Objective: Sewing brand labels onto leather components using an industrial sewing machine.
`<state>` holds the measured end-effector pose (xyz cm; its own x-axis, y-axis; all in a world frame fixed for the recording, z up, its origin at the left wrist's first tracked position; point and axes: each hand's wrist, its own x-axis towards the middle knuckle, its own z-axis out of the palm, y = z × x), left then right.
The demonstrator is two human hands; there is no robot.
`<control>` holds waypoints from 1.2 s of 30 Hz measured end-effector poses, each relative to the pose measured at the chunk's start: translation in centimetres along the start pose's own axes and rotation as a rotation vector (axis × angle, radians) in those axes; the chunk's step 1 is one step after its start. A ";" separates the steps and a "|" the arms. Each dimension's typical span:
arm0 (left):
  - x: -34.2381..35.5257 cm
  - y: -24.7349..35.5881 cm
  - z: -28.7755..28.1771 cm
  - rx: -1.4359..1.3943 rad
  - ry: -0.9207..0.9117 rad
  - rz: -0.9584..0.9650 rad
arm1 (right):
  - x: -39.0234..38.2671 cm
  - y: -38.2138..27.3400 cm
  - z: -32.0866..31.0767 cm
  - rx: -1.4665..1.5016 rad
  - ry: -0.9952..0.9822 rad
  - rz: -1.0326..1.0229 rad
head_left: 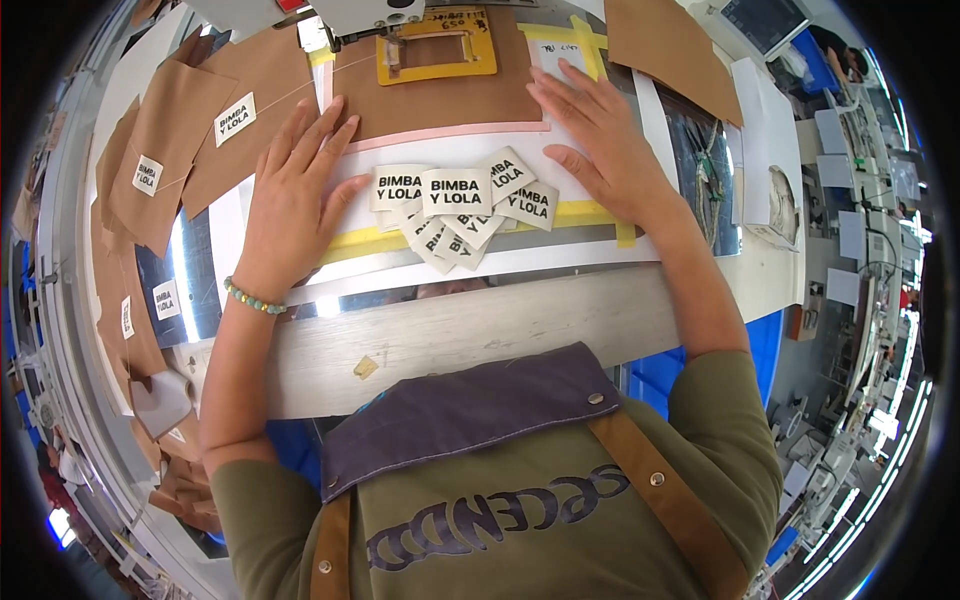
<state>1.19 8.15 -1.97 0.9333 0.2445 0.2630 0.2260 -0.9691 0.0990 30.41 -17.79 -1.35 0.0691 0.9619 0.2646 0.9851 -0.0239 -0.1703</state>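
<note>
My left hand lies with its fingers spread, the fingertips on the left part of a brown fabric piece. My right hand is also open, its fingers over the right end of that piece, near a yellow-taped corner. Neither hand grips anything. The brown piece lies flat on a white board, its near edge along a thin pink strip. Between my hands, a loose pile of small white printed labels overlaps the board's yellow tape. A yellow rectangular frame rests on the brown piece under the machine head.
More brown pieces with white labels lie fanned out at the left, joined by thread. Another brown sheet lies at the far right. Beyond my right forearm are thread snips and a white box. A screen stands at the back right.
</note>
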 end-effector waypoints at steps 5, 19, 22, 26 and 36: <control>0.1 -0.1 -0.1 -0.047 0.030 -0.012 | 0.1 0.7 -0.2 0.037 0.130 0.016; 0.0 -0.3 -0.2 -0.122 0.152 -0.017 | 0.2 -0.4 -0.2 -0.037 -0.049 0.035; -0.2 -0.3 -0.2 -0.070 0.067 0.004 | 0.2 -0.4 -0.2 -0.056 -0.086 0.036; -0.1 -0.1 -0.5 -0.069 0.034 0.008 | 0.0 -0.5 0.0 -0.063 -0.048 0.056; 0.2 0.1 -0.7 -0.133 0.161 -0.005 | 0.4 -0.1 0.3 -0.017 -0.015 -0.035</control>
<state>1.26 8.10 -1.23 0.8730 0.2619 0.4113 0.1816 -0.9575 0.2241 30.31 -17.35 -1.55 0.0318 0.9662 0.2560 0.9894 0.0058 -0.1452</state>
